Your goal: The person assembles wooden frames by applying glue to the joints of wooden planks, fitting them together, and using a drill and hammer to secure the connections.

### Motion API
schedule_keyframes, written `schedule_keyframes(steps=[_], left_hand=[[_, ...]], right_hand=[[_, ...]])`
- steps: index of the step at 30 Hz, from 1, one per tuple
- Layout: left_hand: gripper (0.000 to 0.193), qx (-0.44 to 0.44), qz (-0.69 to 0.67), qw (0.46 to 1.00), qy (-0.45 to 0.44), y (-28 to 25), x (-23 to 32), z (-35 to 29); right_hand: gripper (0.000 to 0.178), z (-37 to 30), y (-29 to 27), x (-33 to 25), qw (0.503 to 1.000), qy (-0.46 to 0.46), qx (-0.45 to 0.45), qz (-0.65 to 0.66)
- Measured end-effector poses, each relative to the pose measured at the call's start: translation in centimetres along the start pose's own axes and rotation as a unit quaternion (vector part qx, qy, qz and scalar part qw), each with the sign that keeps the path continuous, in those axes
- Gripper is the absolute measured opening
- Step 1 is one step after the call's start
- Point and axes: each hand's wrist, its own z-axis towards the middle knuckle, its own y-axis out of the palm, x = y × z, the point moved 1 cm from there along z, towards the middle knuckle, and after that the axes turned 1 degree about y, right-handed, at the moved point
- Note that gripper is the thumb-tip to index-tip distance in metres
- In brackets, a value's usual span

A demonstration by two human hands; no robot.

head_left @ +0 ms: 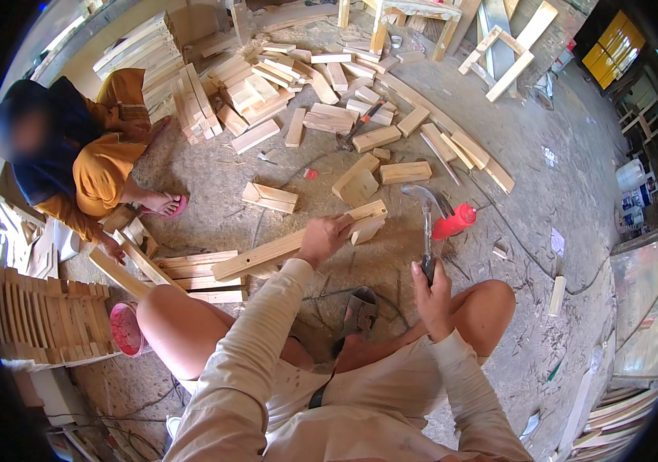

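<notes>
My left hand [323, 237] grips a long pale wooden slat [267, 256] that lies slanted on the concrete floor, its far end meeting a small wooden block [366, 229]. My right hand [431, 291] holds a claw hammer [424, 209] by its dark handle, with the steel head raised above the floor to the right of the block. Both my knees are bent to either side of the hands. A sandal [358, 309] on my foot shows between my legs.
A person in orange [98, 165] sits at the left handling wood strips. Cut blocks [252, 85] lie heaped ahead, with loose ones [269, 197] nearer. A red tool [454, 222] lies beside the hammer. Stacked slats [44, 316] stand at my left, wooden frames [506, 46] at the back.
</notes>
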Motion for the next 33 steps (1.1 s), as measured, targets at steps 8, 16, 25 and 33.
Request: schedule_keyframes(steps=[8,16,25,33], left_hand=[[0.01,-0.004,0.003,1.0,0.008,-0.2,-0.1,-0.7],[0.008,-0.015,0.003,1.0,0.027,1.1,0.1,0.1],[0.01,-0.033,0.002,0.999,0.007,0.6,0.1,-0.4],[0.008,-0.006,0.024,0.999,0.043,1.0,0.4,-0.4]], right_hand=[[0.04,1.8,0.3,-4.1,0.996,-0.007,-0.031,-0.078],[0.041,2.7,0.0,1.6,0.975,0.02,-0.096,-0.197],[0.028,10.4,-23.8,-22.3,0.927,-0.372,0.05,0.016],[0.062,2.8,-2.3,2.2,0.982,0.1,-0.127,-0.098]])
